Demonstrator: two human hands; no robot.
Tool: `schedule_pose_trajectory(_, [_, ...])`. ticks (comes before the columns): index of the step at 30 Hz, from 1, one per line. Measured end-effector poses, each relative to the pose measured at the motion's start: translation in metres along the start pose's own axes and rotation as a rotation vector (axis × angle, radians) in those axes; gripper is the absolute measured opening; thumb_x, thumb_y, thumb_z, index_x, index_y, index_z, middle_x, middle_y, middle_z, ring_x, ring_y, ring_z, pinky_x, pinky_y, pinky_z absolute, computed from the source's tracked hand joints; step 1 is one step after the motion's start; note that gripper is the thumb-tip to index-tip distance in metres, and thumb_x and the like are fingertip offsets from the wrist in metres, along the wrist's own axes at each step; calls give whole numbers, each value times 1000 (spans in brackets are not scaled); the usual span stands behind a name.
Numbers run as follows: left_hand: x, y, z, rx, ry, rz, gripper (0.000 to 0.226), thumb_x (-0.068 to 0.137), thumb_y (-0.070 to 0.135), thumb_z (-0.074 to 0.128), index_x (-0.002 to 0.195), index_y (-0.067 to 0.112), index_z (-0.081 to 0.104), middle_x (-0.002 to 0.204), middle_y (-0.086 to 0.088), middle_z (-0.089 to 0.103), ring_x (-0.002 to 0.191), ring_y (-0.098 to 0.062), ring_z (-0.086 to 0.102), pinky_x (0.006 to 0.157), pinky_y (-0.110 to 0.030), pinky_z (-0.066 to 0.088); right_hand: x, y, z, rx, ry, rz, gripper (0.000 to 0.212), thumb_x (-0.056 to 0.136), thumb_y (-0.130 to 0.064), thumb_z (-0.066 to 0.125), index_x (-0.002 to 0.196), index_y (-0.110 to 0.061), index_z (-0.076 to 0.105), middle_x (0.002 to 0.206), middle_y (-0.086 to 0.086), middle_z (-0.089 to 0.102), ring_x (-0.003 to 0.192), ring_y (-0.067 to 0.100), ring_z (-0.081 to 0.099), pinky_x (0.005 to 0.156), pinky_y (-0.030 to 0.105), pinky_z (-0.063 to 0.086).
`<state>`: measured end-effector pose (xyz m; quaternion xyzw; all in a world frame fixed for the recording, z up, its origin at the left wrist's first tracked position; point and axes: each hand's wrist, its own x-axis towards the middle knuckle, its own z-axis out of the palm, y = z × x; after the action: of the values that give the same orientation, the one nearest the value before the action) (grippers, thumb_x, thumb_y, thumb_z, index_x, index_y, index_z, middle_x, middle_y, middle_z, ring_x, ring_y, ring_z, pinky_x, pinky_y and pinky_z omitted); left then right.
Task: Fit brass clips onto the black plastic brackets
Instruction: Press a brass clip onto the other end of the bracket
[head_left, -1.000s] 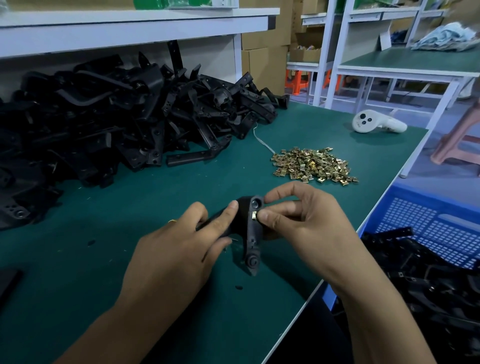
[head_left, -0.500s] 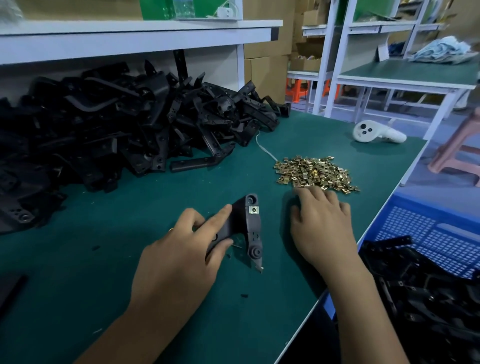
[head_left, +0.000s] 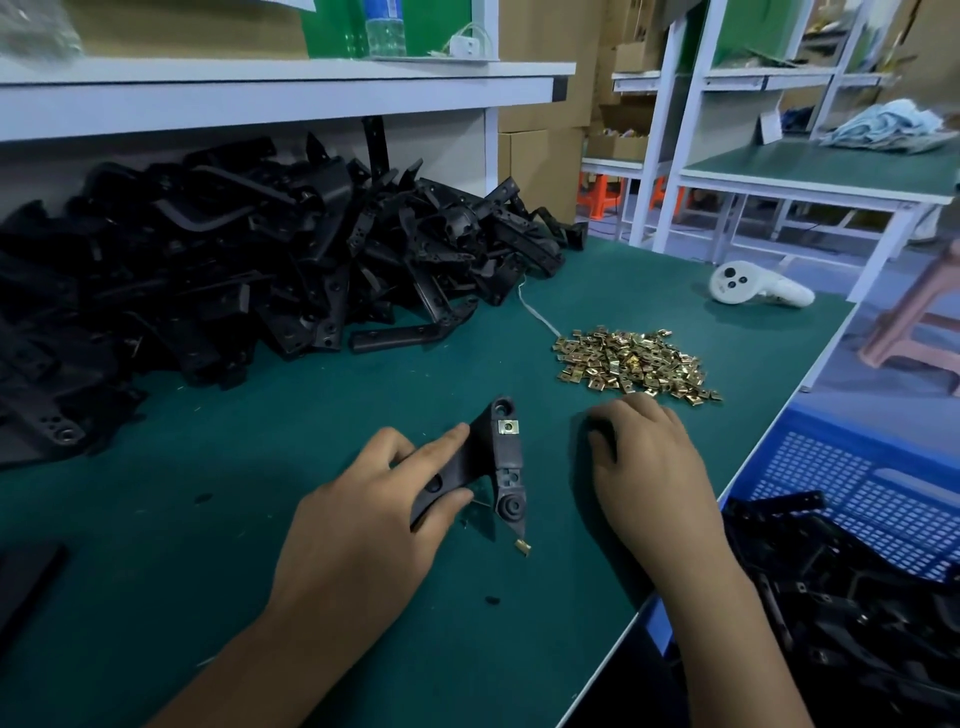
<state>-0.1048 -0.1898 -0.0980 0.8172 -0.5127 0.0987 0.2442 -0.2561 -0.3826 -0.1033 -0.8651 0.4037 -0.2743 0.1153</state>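
Right hand (head_left: 647, 467) pulled back from clip pile (head_left: 636, 366), fingers curled under, pinch contents hidden. Left hand (head_left: 363, 525) grips bracket (head_left: 496, 467) near centre of surface (head_left: 208, 519), one clip (head_left: 507, 427) seated. Next: square clip to lower slot, push till flush.

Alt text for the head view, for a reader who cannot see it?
A person's left hand holds a black bracket with one brass clip fitted, on a green table. The right hand, fingers curled, sits by the clip pile; a heap of brackets lies behind.
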Motion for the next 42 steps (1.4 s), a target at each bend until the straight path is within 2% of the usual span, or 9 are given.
schedule_pose_trajectory(4, [0, -1, 0, -27, 5, -24, 59, 92, 65, 46, 150, 50, 45, 93, 16, 47, 68, -9, 52, 50, -23, 43, -9, -3, 0, 100, 74, 4, 27, 96, -2, 59, 111, -17, 75, 104, -2, 66, 100, 22, 53, 82, 35, 44])
schedule_pose_trajectory(8, [0, -2, 0, -74, 2, -40, 62, 90, 67, 43, 148, 48, 47, 94, 16, 49, 72, -8, 54, 53, -30, 48, -7, 0, 0, 169, 61, 56, 19, 97, -13, 66, 113, -16, 74, 109, 1, 59, 104, 26, 58, 90, 39, 49])
schedule_pose_trajectory(16, [0, -2, 2, -70, 1, -37, 59, 90, 68, 45, 147, 51, 47, 93, 17, 49, 73, -6, 54, 53, -25, 47, -2, 4, 2, 155, 36, 98, 9, 97, -18, 69, 104, -15, 74, 104, 1, 54, 100, 25, 55, 81, 29, 36])
schedule_pose_trajectory(20, [0, -4, 4, -108, 12, -49, 58, 90, 66, 51, 146, 52, 47, 95, 17, 51, 78, -7, 56, 55, -28, 49, -3, -1, 5, 158, 74, 143, 5, 101, -17, 62, 100, -14, 67, 101, 2, 49, 100, 27, 50, 80, 38, 42])
schedule_pose_trajectory(23, [0, -5, 5, -123, 30, -59, 56, 90, 64, 53, 145, 55, 46, 97, 18, 50, 85, -5, 56, 56, -20, 43, -6, -3, 7, 104, 86, 104, 9, 103, -15, 55, 99, -13, 63, 99, 2, 45, 96, 26, 45, 77, 40, 41])
schedule_pose_trajectory(30, [-1, -7, 7, -119, 27, -58, 59, 89, 70, 43, 146, 55, 43, 99, 19, 50, 86, -3, 57, 58, -21, 46, -8, 1, 1, 81, -16, 19, 5, 101, -19, 62, 104, -15, 61, 105, 1, 46, 98, 22, 41, 81, 34, 37])
schedule_pose_trajectory(36, [0, -7, 7, -94, 24, -54, 59, 90, 70, 42, 147, 53, 45, 98, 18, 50, 85, -5, 56, 56, -20, 44, -9, 0, -3, 129, -53, -68, 15, 99, -16, 64, 94, -21, 51, 94, -5, 55, 91, 22, 47, 80, 41, 42])
schedule_pose_trajectory(38, [1, -6, 6, -96, 20, -61, 59, 91, 69, 44, 148, 52, 44, 98, 18, 50, 83, -4, 56, 57, -23, 47, -11, 3, -1, 246, -33, -77, 14, 101, -19, 61, 94, -23, 49, 89, -7, 59, 87, 20, 53, 75, 42, 45])
schedule_pose_trajectory(42, [1, 0, 1, -38, 25, -36, 57, 94, 63, 48, 150, 50, 43, 98, 19, 49, 75, -5, 57, 53, -28, 51, -13, -2, -5, 624, -55, -32, 13, 102, -25, 60, 93, -28, 52, 84, -9, 62, 76, 12, 54, 65, 21, 43])
